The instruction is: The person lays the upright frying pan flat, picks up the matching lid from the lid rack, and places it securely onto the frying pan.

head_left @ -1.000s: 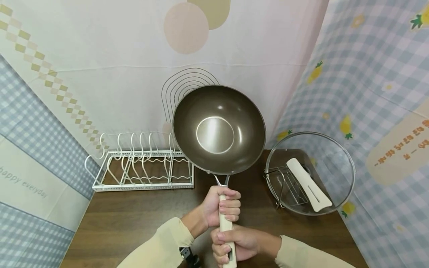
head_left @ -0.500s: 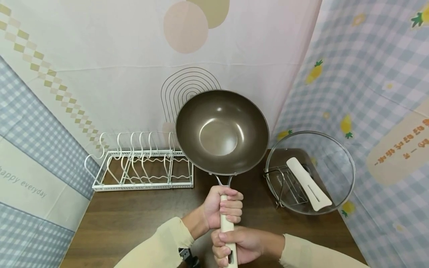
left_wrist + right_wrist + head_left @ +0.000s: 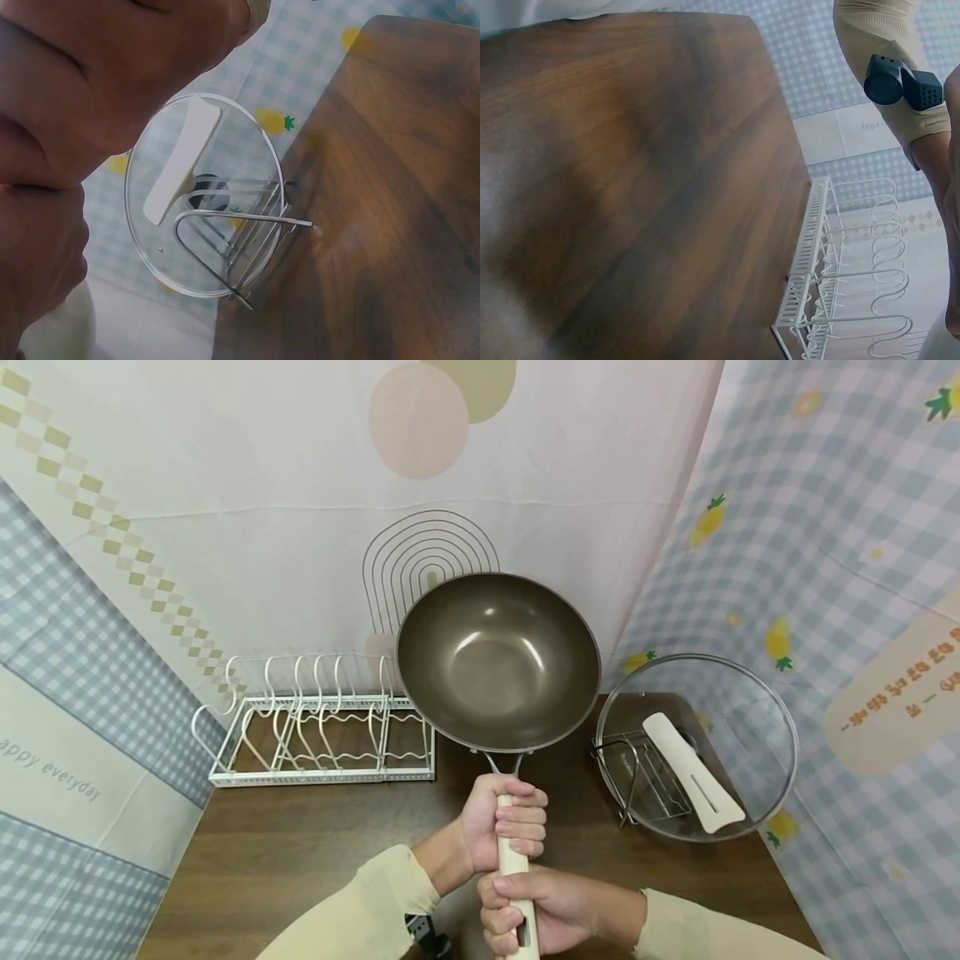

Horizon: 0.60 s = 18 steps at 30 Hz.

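Note:
A dark-coated wok (image 3: pixel 498 668) with a cream handle (image 3: pixel 514 858) is held up over the table, its inside facing me. My left hand (image 3: pixel 504 823) grips the upper part of the handle, close below its metal fork. Just under it my right hand (image 3: pixel 542 912) grips the handle's lower end, the thumb laid across the front. In the left wrist view my hands (image 3: pixel 82 90) fill the upper left and the wok is hidden. At the right edge of the right wrist view, a forearm in a cream sleeve (image 3: pixel 881 37) shows.
To the left stands a white wire rack (image 3: pixel 322 777) with several loops. On the right a glass lid (image 3: pixel 780 710) with a cream handle leans in a wire stand (image 3: pixel 633 777). Patterned cloth (image 3: pixel 262 568) hangs around the brown wooden table (image 3: pixel 300 843).
The wok has moved slightly right and lower in the head view, its bowl tilting so that its outline looks flatter. Both hands keep their grip on the handle.

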Tool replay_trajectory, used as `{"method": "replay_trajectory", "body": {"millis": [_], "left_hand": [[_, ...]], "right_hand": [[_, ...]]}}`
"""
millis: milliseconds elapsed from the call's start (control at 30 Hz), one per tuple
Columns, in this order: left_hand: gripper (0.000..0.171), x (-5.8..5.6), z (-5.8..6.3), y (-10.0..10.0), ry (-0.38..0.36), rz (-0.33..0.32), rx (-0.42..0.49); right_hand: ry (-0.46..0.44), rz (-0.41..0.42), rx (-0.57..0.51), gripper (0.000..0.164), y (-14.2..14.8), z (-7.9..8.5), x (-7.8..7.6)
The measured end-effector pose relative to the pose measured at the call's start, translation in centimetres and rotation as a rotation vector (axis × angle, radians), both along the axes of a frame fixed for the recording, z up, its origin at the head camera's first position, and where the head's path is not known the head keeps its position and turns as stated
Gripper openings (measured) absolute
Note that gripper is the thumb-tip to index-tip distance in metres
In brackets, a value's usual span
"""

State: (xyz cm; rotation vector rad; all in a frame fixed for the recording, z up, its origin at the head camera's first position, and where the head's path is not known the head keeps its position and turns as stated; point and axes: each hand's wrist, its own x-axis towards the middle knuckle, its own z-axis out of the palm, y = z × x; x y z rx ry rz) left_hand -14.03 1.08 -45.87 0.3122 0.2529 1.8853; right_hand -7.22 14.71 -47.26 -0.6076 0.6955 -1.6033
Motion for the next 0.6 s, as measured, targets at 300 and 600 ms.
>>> {"method": "replay_trajectory", "body": {"millis": [300, 600], "left_hand": [[0.035, 0.3, -0.4, 0.1, -0.005, 0.048, -0.046], [0.035, 0.4, -0.3, 0.5, 0.040, 0.074, -0.079]], "right_hand": [[-0.028, -0.019, -0.016, 0.025, 0.0, -0.6, 0.2], [0.024, -0.064, -0.053, 0.025, 0.3, -1.3, 0.4]]}}
